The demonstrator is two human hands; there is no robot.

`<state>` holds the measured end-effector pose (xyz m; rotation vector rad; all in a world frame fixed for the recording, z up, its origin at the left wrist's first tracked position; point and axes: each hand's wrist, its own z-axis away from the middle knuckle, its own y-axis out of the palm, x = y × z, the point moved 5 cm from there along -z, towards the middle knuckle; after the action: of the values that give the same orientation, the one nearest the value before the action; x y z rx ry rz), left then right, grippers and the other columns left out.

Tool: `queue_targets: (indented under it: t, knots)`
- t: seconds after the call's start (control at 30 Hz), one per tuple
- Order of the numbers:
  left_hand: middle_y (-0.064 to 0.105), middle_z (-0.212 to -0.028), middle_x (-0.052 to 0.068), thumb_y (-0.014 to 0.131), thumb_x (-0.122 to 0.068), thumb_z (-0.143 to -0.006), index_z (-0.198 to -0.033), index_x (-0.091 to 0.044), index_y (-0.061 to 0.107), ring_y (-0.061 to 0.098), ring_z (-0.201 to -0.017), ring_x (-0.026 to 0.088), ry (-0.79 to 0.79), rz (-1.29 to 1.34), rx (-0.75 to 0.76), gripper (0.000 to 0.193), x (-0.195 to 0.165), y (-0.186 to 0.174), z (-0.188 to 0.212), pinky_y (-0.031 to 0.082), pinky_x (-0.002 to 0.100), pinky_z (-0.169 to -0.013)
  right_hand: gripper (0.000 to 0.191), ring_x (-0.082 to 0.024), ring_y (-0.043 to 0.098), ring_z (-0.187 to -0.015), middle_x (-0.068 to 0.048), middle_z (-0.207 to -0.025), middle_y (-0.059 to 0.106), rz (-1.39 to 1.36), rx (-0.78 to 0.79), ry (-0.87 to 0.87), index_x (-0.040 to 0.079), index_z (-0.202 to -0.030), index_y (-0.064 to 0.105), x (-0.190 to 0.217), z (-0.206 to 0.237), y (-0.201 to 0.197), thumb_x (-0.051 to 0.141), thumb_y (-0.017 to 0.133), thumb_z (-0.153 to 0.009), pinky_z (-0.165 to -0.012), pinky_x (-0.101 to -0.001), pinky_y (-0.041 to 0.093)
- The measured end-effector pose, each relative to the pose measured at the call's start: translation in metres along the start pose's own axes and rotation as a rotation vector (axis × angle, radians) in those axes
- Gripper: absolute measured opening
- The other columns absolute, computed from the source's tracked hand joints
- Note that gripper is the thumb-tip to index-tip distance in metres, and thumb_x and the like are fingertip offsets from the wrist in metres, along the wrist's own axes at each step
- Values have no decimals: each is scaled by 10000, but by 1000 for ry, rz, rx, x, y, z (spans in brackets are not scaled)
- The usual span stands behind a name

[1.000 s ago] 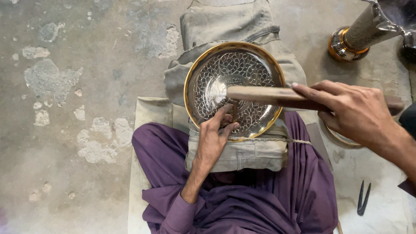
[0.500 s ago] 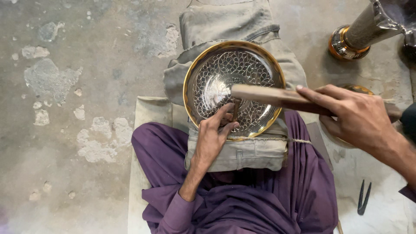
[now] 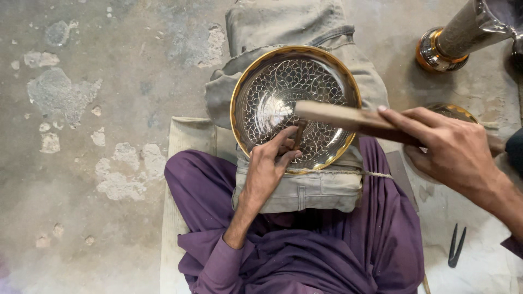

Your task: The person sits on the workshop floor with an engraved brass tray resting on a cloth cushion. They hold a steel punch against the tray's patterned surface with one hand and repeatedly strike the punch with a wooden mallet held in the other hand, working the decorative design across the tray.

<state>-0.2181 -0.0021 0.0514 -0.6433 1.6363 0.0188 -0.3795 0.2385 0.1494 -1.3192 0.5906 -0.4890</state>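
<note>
A round engraved metal bowl (image 3: 272,92) with a gold rim lies on a folded grey cloth pad (image 3: 297,190) over my lap. My left hand (image 3: 267,166) rests on the bowl's near rim and pinches a thin chisel (image 3: 298,134) standing on the bowl's inner surface. My right hand (image 3: 455,152) grips a wooden mallet (image 3: 343,116) whose head hovers just above the chisel's top. A thin cord (image 3: 348,173) runs across the pad under the bowl.
I sit cross-legged in purple clothes on a pale mat (image 3: 188,147) over a patchy concrete floor. A tall metal vase (image 3: 463,35) lies at the upper right, another gold-rimmed dish (image 3: 455,111) sits behind my right hand, and dark pliers (image 3: 456,247) lie at the lower right.
The mallet's head has shifted right and down toward the chisel's top. My left hand stays on the chisel with only small movement.
</note>
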Motion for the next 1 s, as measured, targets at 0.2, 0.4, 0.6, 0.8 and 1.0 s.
queue_targets:
  t: [0.2,0.4,0.6,0.8,1.0]
  knots:
    - [793,-1021,130,762,-88,-899,-1385,-153,606,800,-948,219,-24,2,29,515,7,5,0,668,362,-835,731,-200,725,-919,-42,-1201,703,-130,-179,-119,282,-1518,484,6,4,-6,197,710,-828,-758,-368,638]
    - [788,-1029,139,752,-82,-894,-1389,-155,608,798,-967,235,-16,7,32,520,7,5,1,674,381,-840,757,-213,722,-855,-81,-1221,703,-289,-156,-18,233,-1563,486,0,6,-9,183,700,-839,-754,-365,643]
    - [791,-1046,146,762,-88,-896,-1374,-134,615,798,-976,239,-8,4,30,502,3,3,1,669,374,-838,731,-217,722,-826,-63,-1147,713,-217,-218,-66,285,-1538,500,0,6,-10,171,724,-852,-726,-369,632]
    - [789,-1028,149,764,-82,-893,-1382,-121,605,801,-951,231,-11,11,42,516,2,0,-1,665,366,-819,728,-221,737,-801,-25,-1101,727,-36,-222,-179,306,-1517,509,1,9,-4,217,746,-834,-673,-372,631]
    - [784,-1028,146,751,-68,-902,-1387,-129,604,801,-953,225,-7,29,41,510,2,1,-1,670,357,-825,787,-181,718,-723,-34,-1158,713,-100,-52,-27,260,-1593,479,-10,7,6,234,733,-849,-692,-319,644]
